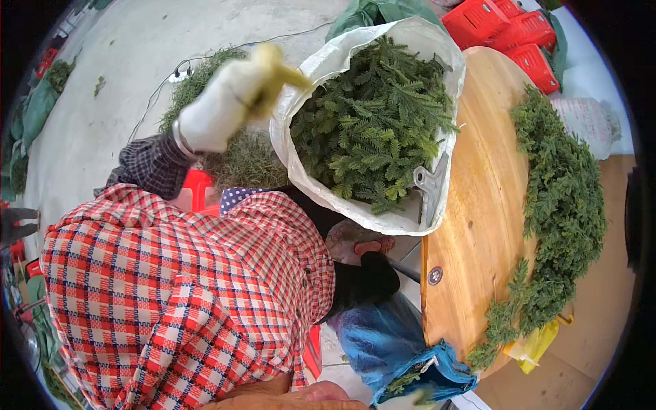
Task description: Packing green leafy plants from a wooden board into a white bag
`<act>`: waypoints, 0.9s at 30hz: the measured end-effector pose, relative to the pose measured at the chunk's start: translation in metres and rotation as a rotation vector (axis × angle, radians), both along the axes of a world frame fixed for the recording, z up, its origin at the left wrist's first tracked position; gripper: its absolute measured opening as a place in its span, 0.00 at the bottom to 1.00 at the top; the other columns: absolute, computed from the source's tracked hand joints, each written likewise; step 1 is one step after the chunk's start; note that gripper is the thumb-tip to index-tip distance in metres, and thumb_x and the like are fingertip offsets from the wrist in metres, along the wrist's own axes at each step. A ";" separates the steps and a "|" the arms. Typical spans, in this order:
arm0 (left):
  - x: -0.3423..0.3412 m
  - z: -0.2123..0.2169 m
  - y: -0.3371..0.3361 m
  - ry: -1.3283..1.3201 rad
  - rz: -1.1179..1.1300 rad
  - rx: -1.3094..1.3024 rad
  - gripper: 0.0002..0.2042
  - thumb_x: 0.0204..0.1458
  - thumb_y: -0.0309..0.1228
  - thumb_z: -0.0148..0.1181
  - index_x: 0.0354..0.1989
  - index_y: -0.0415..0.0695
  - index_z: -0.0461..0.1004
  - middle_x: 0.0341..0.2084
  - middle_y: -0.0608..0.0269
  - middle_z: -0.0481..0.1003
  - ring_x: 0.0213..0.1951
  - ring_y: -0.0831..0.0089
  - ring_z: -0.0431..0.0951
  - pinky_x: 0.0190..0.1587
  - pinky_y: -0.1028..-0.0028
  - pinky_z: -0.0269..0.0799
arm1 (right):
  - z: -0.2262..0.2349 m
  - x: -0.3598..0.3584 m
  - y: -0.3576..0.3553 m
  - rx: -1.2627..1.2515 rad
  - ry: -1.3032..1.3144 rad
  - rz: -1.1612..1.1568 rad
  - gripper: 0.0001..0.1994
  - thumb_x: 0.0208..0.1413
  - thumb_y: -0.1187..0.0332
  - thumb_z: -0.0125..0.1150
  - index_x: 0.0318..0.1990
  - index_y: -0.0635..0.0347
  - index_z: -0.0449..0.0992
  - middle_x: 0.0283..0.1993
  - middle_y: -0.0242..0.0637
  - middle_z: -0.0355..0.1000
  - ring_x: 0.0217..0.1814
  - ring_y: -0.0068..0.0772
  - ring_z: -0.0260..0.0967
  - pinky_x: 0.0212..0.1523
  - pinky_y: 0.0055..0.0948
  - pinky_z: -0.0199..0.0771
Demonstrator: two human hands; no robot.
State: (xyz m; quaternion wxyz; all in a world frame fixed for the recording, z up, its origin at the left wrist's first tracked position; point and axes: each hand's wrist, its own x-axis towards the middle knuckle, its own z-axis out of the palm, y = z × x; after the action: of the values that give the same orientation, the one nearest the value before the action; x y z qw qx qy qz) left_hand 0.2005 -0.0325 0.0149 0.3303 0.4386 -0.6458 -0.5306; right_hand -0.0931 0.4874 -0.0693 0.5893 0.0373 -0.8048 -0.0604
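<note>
My left hand (249, 85), in a white glove with yellow fingers, is raised beside the left rim of a large white sack (290, 113). Motion smears its fingers, so whether they hold anything cannot be seen. Cut green conifer sprigs (383, 123) fill the sack. A grey metal piece with a round hole (427, 181) sits inside its right edge. At the lower edge, a blurred yellowish tip (421, 398), perhaps my right hand's glove, shows beside a blue plastic bag (383, 342) with some greenery inside. The rest of that hand is out of frame.
A wooden table (482, 150) stands right of the sack, with a long green garland (564, 212) along its far side. Red plastic stools (523, 34) are at the upper right. A power cable (147, 106) and loose greenery (246, 160) lie on the floor at left.
</note>
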 end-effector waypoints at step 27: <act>0.114 -0.263 -0.042 -0.362 0.240 0.502 0.15 0.57 0.37 0.53 0.48 0.41 0.74 0.27 0.70 0.75 0.24 0.80 0.69 0.28 0.76 0.65 | 0.043 0.051 -0.355 -0.198 -1.662 1.275 0.19 0.48 0.76 0.60 0.50 0.64 0.70 0.34 0.43 0.73 0.35 0.33 0.71 0.41 0.28 0.70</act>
State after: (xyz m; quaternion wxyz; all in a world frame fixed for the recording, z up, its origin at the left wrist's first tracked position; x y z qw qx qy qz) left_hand 0.3149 -0.0749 -0.2485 0.1520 0.6664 -0.4868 -0.5439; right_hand -0.0419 0.1323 -0.0265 -0.2250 0.4353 -0.7886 0.3714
